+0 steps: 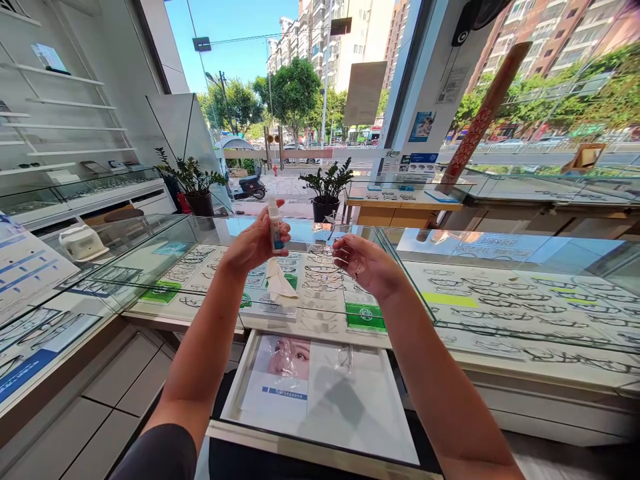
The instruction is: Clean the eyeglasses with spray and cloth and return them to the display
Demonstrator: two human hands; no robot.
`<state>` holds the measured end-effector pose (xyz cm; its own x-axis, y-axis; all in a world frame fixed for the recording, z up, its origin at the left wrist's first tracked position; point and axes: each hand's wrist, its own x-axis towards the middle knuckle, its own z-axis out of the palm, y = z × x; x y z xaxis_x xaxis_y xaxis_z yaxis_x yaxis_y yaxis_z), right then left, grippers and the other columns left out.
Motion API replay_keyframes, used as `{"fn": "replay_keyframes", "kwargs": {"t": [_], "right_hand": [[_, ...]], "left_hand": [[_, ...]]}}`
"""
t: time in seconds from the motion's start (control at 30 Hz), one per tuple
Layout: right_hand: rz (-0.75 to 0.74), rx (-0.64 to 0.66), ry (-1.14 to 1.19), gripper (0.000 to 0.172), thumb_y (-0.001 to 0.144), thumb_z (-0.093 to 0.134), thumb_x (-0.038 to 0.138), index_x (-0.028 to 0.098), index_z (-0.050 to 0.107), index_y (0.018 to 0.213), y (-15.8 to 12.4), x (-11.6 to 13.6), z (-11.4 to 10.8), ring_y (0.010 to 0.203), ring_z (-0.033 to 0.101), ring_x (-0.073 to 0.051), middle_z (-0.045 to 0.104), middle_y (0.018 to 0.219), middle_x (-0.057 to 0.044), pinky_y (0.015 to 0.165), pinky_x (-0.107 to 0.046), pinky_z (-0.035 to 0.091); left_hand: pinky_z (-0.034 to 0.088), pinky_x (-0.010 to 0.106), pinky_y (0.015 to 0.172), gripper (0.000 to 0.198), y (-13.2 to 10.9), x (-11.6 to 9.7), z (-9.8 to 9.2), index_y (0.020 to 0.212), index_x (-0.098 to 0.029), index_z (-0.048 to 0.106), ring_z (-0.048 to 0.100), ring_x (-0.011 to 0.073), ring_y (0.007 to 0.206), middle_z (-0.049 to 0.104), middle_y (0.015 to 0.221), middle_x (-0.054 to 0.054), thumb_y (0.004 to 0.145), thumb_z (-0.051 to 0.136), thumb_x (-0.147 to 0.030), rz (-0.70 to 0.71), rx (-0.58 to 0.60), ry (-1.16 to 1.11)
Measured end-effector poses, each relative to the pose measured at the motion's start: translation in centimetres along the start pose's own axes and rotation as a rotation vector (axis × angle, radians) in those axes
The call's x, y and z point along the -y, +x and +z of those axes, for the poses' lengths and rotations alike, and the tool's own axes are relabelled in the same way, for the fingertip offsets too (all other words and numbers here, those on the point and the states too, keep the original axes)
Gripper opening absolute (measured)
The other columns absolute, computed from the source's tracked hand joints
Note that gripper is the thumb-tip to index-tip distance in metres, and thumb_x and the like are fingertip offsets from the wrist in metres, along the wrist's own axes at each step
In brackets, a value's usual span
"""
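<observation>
My left hand is wrapped round a small white spray bottle with a blue-marked label, held upright above the glass counter. Across from it, my right hand is closed on a thin-rimmed pair of eyeglasses, whose lenses point toward the bottle. Fine detail of the frame blends with the display behind. A cream cleaning cloth lies crumpled on the counter top, below and between the hands.
Beneath the glass counter are rows of eyeglasses. An open drawer juts toward me, with a printed leaflet and clear-wrapped glasses inside. Potted plants stand beyond, by the window.
</observation>
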<state>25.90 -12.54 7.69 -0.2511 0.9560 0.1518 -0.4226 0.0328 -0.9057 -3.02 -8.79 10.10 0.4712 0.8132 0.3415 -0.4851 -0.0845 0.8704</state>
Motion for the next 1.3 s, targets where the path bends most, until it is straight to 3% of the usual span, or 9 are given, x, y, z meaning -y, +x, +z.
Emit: {"fn": "replay_keyframes", "kwargs": {"t": [0.07, 0.13, 0.23, 0.37, 0.53, 0.73, 0.97, 1.13, 1.3], "right_hand": [[-0.004, -0.002, 0.000, 0.050, 0.065, 0.107, 0.058, 0.024, 0.078, 0.087, -0.1, 0.0, 0.1, 0.094, 0.069, -0.016, 0.079, 0.106, -0.004, 0.082, -0.030, 0.060], [-0.003, -0.007, 0.010, 0.052, 0.063, 0.108, 0.058, 0.023, 0.078, 0.086, -0.2, 0.0, 0.3, 0.093, 0.068, -0.016, 0.079, 0.105, -0.004, 0.080, -0.030, 0.058], [0.007, -0.007, 0.014, 0.055, 0.059, 0.110, 0.059, 0.022, 0.078, 0.086, -0.3, 0.0, 0.8, 0.093, 0.067, -0.016, 0.078, 0.104, -0.005, 0.079, -0.029, 0.057], [0.008, -0.011, -0.017, 0.056, 0.059, 0.109, 0.059, 0.022, 0.078, 0.085, -0.4, -0.2, 1.5, 0.092, 0.065, -0.015, 0.077, 0.102, -0.004, 0.081, -0.030, 0.055], [-0.036, -0.022, -0.118, 0.057, 0.058, 0.106, 0.065, 0.023, 0.075, 0.082, -0.7, -0.7, 2.8, 0.095, 0.064, -0.018, 0.076, 0.099, -0.003, 0.084, -0.031, 0.050], [-0.082, -0.011, -0.213, 0.057, 0.063, 0.102, 0.069, 0.023, 0.073, 0.081, -1.0, -1.0, 3.7, 0.094, 0.062, -0.018, 0.075, 0.096, -0.002, 0.087, -0.034, 0.046], [-0.100, 0.021, -0.239, 0.055, 0.069, 0.099, 0.070, 0.023, 0.073, 0.083, -1.0, -1.3, 3.7, 0.093, 0.061, -0.017, 0.073, 0.093, -0.002, 0.088, -0.034, 0.044], [-0.137, 0.000, -0.211, 0.055, 0.068, 0.100, 0.070, 0.024, 0.073, 0.083, -0.7, -1.4, 3.4, 0.092, 0.060, -0.017, 0.073, 0.094, -0.002, 0.087, -0.034, 0.045], [-0.295, -0.116, -0.147, 0.051, 0.071, 0.099, 0.066, 0.025, 0.072, 0.084, -0.3, -1.0, 2.9, 0.092, 0.060, -0.016, 0.074, 0.097, -0.002, 0.089, -0.033, 0.048]], "left_hand": [[0.058, 0.033, 0.063, 0.042, 0.2, 0.0, 0.1, 0.113, -0.022, 0.076, 0.059, 0.0174, 0.071, 0.060, 0.081, 0.003, 0.102, 0.075, -0.063, -0.050, 0.046, 0.010], [0.056, 0.035, 0.059, 0.063, 0.4, 0.0, 0.3, 0.083, -0.020, 0.070, 0.052, 0.0181, 0.065, 0.050, 0.071, 0.003, 0.098, 0.067, -0.081, -0.087, 0.076, 0.043], [0.059, 0.039, 0.063, 0.075, 0.5, 0.1, 0.9, 0.067, -0.022, 0.057, 0.048, 0.0190, 0.066, 0.043, 0.068, 0.003, 0.091, 0.061, -0.093, -0.103, 0.090, 0.128], [0.060, 0.038, 0.068, 0.073, 0.8, 0.9, 1.9, 0.073, -0.022, 0.057, 0.053, 0.0202, 0.073, 0.052, 0.075, 0.004, 0.083, 0.065, -0.094, -0.093, 0.068, 0.326], [0.045, 0.031, 0.065, 0.064, 1.4, 3.1, 3.3, 0.073, -0.021, 0.056, 0.047, 0.0166, 0.069, 0.053, 0.075, 0.003, 0.095, 0.057, -0.082, 0.157, -0.146, 0.758], [0.038, 0.033, 0.068, 0.055, 1.7, 4.4, 4.0, 0.072, -0.022, 0.050, 0.045, 0.0174, 0.071, 0.050, 0.074, 0.002, 0.098, 0.052, -0.070, 0.238, -0.216, 0.890], [0.040, 0.035, 0.073, 0.055, 1.8, 4.7, 3.7, 0.080, -0.022, 0.054, 0.048, 0.0186, 0.076, 0.054, 0.079, 0.002, 0.102, 0.054, -0.072, 0.228, -0.146, 0.860], [0.040, 0.035, 0.076, 0.053, 1.7, 4.4, 4.1, 0.080, -0.022, 0.052, 0.048, 0.0189, 0.078, 0.053, 0.080, 0.001, 0.102, 0.052, -0.070, 0.259, -0.163, 0.858], [0.037, 0.033, 0.075, 0.045, 0.9, 4.3, 5.7, 0.087, -0.022, 0.056, 0.046, 0.0185, 0.080, 0.052, 0.082, 0.000, 0.102, 0.056, -0.064, 0.157, 0.014, 0.940]]}}
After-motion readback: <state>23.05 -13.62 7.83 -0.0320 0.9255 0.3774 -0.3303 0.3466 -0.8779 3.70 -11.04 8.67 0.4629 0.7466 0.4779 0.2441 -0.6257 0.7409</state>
